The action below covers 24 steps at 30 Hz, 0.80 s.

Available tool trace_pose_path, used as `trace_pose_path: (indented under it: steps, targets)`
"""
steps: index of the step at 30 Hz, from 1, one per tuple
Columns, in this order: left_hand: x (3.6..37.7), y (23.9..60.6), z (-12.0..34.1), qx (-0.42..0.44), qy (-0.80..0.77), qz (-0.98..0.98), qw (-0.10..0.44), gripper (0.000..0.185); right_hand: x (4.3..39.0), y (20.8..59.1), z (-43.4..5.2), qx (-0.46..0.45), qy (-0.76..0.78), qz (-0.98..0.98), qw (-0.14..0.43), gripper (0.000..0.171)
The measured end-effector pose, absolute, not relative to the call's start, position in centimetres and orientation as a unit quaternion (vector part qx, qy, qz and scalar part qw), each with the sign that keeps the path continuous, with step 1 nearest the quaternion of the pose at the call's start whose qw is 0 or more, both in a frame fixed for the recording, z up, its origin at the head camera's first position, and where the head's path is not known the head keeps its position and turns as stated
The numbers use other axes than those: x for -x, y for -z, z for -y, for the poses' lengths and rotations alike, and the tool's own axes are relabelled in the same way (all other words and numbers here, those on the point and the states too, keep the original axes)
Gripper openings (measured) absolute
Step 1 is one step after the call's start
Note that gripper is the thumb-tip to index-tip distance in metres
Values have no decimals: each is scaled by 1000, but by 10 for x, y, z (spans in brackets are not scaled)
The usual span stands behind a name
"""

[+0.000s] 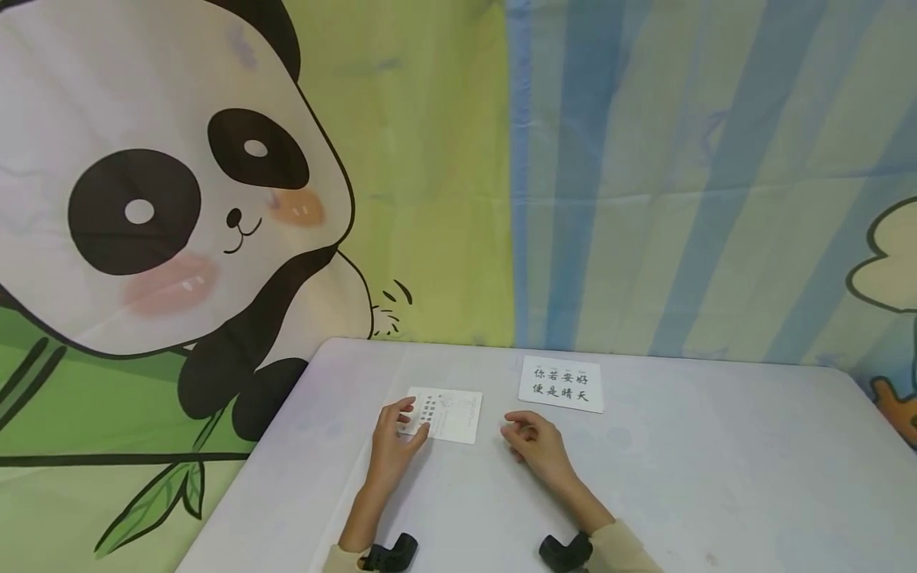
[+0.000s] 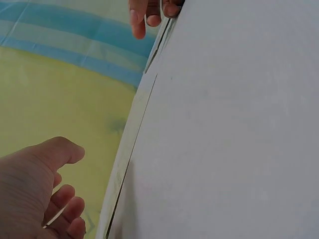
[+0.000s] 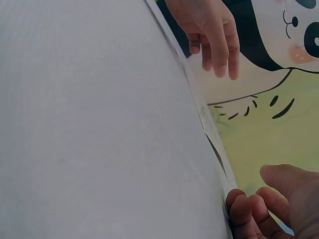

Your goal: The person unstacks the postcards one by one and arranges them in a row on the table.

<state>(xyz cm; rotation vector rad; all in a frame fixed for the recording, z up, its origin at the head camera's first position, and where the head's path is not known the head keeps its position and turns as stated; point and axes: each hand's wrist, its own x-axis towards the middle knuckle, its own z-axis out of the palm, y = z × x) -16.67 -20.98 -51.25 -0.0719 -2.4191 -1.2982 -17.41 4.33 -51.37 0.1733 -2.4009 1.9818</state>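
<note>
Black wrist mounts (image 1: 390, 552), two of them, sit at the bottom edge of the head view, one on each forearm. Beyond them spreads one pale table (image 1: 716, 477), its far edge against a hanging backdrop (image 1: 609, 159) of a panda and blue stripes, its left edge running diagonally toward the near corner. Wide bare surface lies to the right of the hands and between the forearms.

Two cards lie on the table. One small printed card (image 1: 451, 414) is near the far-left part, well in from the left edge. One card with eight large characters (image 1: 562, 383) lies close to the far edge, apart from the first.

Two hands are at work. Left hand (image 1: 396, 439) rests on the printed card's left end, fingertips lightly bent and pressing down on it, not pinching. Right hand (image 1: 533, 442) lies on the bare table just right of that card, not touching it, fingers loosely curled and holding nothing.
</note>
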Motion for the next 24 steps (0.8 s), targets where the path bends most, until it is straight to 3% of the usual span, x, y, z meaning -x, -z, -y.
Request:
trace_pose_path:
  steps: [18,24]
  targets:
    - [168,515,151,138,480,847,184,44,176,511,-72,-33,-640,767,8,23]
    - [166,513,133,171,485,845,147,45,177,511,-82,-21,-632,774,23,27]
